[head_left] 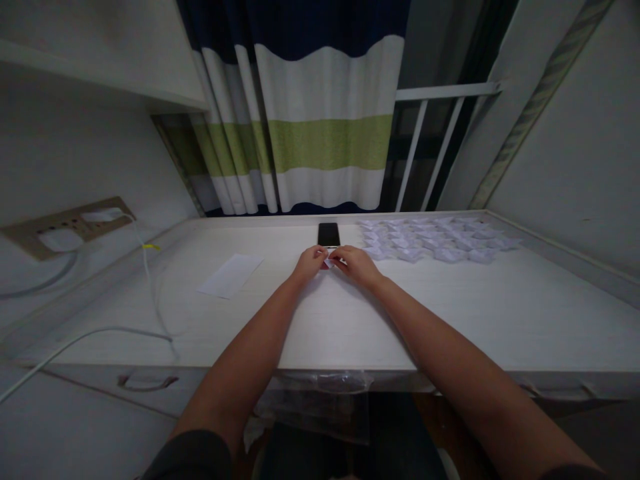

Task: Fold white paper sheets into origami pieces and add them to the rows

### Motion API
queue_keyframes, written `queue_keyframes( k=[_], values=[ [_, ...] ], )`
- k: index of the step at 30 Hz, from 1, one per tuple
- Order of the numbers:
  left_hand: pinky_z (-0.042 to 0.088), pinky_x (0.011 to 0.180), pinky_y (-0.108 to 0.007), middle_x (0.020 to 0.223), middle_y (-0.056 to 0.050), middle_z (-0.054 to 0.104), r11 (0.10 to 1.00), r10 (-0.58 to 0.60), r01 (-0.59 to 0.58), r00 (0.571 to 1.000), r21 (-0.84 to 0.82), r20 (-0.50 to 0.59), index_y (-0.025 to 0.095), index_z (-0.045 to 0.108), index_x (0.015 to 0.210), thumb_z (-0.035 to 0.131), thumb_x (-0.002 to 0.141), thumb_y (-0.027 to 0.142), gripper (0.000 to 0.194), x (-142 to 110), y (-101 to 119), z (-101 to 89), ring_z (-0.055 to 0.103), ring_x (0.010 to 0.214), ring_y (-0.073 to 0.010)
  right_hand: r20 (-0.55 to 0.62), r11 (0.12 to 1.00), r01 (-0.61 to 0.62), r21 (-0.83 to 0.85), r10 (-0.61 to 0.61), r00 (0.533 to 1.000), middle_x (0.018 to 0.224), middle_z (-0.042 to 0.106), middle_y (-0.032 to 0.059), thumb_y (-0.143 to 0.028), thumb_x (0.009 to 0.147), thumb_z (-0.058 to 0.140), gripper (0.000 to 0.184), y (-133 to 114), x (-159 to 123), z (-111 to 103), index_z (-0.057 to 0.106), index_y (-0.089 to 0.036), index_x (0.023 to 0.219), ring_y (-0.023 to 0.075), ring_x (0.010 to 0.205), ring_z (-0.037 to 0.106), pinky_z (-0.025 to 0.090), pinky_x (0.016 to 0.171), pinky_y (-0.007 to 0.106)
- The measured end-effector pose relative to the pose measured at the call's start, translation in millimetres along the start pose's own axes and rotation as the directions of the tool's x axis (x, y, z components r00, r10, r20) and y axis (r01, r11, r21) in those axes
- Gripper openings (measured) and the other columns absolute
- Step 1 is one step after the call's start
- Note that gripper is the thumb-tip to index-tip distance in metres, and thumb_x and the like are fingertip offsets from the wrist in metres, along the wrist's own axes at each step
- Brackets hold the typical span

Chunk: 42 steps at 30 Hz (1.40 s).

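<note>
Near the middle of the white desk, my left hand (pixel 311 261) and my right hand (pixel 357 263) come together over a small piece of folded white paper (pixel 329 262). The fingers of both hands pinch it from either side. A bit of something red (pixel 325 267) shows beneath the paper; what it is I cannot make out. Just beyond my fingertips lies a dark phone (pixel 329 235). Right of my right hand, several folded white paper pieces (pixel 407 255) stand in rows.
White paper sheets (pixel 231 275) lie on the desk (pixel 345 327) to the left. A white cable (pixel 150 280) runs from the wall socket (pixel 63 230) across the left side. A clear plastic bag (pixel 325 400) hangs at the front edge. A striped curtain (pixel 325 147) hangs behind.
</note>
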State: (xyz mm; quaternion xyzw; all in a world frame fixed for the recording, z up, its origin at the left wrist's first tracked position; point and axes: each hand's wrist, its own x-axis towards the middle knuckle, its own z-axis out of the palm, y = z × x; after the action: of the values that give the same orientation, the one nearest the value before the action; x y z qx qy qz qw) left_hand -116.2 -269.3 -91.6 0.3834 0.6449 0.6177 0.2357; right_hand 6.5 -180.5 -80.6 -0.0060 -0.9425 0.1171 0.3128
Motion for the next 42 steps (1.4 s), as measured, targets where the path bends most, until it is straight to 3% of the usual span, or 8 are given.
queue_keyframes(
  k=[6,11,21,24,27,30,33,42],
  values=[
    [0.046,0.052,-0.020,0.061,0.001,0.057,0.987,0.139,-0.144,0.988,0.075,0.066,0.016,0.056,0.069,0.059,0.070,0.026,0.010,-2.6,1.1,-1.4,0.053,0.055,-0.0102,-0.013,0.999,-0.019,0.041,0.020,1.000,0.085,0.062,0.0071,-0.016,0.081,0.045,0.016,1.6,-0.4,1.7,0.058,-0.017,0.091,0.0166,0.078,0.054,0.040,0.069,0.027],
    [0.045,0.050,-0.018,0.063,0.001,0.056,0.979,0.177,-0.186,0.979,0.081,0.102,0.016,0.057,0.071,0.056,0.072,0.026,0.010,-3.7,0.8,-1.9,0.052,0.055,-0.0086,-0.033,0.995,-0.065,0.069,0.067,0.997,0.083,0.061,0.0058,-0.016,0.080,0.045,0.014,3.8,-0.7,3.3,0.055,-0.018,0.089,0.0160,0.076,0.054,0.039,0.068,0.026],
    [0.047,0.052,-0.023,0.060,-0.001,0.057,0.990,-0.005,0.014,0.998,-0.139,0.063,0.014,0.055,0.072,0.052,0.075,0.034,0.021,-3.9,8.4,-1.1,0.055,0.054,-0.0106,-0.111,0.970,-0.114,0.214,0.140,0.984,0.079,0.058,0.0039,-0.017,0.078,0.044,0.009,0.6,1.4,5.6,0.052,-0.018,0.082,0.0143,0.072,0.051,0.041,0.064,0.026],
    [0.047,0.055,-0.025,0.066,-0.002,0.060,0.977,-0.053,0.062,0.997,-0.206,0.047,0.014,0.054,0.079,0.052,0.075,0.036,0.022,-4.9,11.0,-2.6,0.058,0.056,-0.0112,-0.173,0.912,-0.170,0.374,0.249,0.953,0.077,0.057,0.0026,-0.023,0.077,0.046,0.008,1.8,3.7,8.1,0.051,-0.018,0.080,0.0134,0.070,0.052,0.043,0.061,0.025],
    [0.047,0.055,-0.024,0.073,-0.002,0.060,0.977,-0.056,0.062,0.998,-0.203,0.038,0.015,0.053,0.081,0.057,0.071,0.033,0.021,-5.8,11.9,-3.1,0.060,0.058,-0.0114,-0.214,0.780,-0.217,0.587,0.408,0.888,0.073,0.054,0.0007,-0.033,0.073,0.050,0.014,6.8,6.9,13.0,0.049,-0.019,0.075,0.0123,0.067,0.052,0.046,0.057,0.025],
    [0.047,0.056,-0.024,0.080,-0.003,0.060,0.976,-0.066,0.073,0.997,-0.204,0.040,0.016,0.052,0.083,0.063,0.066,0.029,0.024,-6.0,11.1,-2.1,0.060,0.061,-0.0115,-0.169,0.605,-0.224,0.764,0.523,0.835,0.071,0.052,-0.0015,-0.040,0.066,0.056,0.024,11.8,9.5,18.1,0.047,-0.019,0.073,0.0104,0.061,0.052,0.048,0.057,0.026],
    [0.048,0.059,-0.026,0.080,-0.003,0.060,0.971,-0.055,0.066,0.997,-0.231,0.054,0.015,0.053,0.083,0.066,0.063,0.028,0.027,-5.5,9.9,-1.4,0.060,0.064,-0.0119,-0.111,0.492,-0.223,0.842,0.562,0.820,0.071,0.053,-0.0027,-0.042,0.061,0.059,0.028,13.5,10.4,21.0,0.046,-0.020,0.071,0.0094,0.062,0.053,0.050,0.062,0.028],
    [0.047,0.057,-0.025,0.065,0.000,0.057,0.984,0.068,-0.069,0.998,-0.167,-0.006,0.014,0.054,0.072,0.067,0.060,0.027,0.022,-2.7,7.1,-4.5,0.055,0.059,-0.0100,0.012,0.485,-0.312,0.817,0.527,0.850,0.064,0.056,-0.0030,-0.032,0.062,0.056,0.019,11.7,7.9,19.9,0.046,-0.019,0.072,0.0106,0.061,0.056,0.047,0.056,0.025]
  ],
)
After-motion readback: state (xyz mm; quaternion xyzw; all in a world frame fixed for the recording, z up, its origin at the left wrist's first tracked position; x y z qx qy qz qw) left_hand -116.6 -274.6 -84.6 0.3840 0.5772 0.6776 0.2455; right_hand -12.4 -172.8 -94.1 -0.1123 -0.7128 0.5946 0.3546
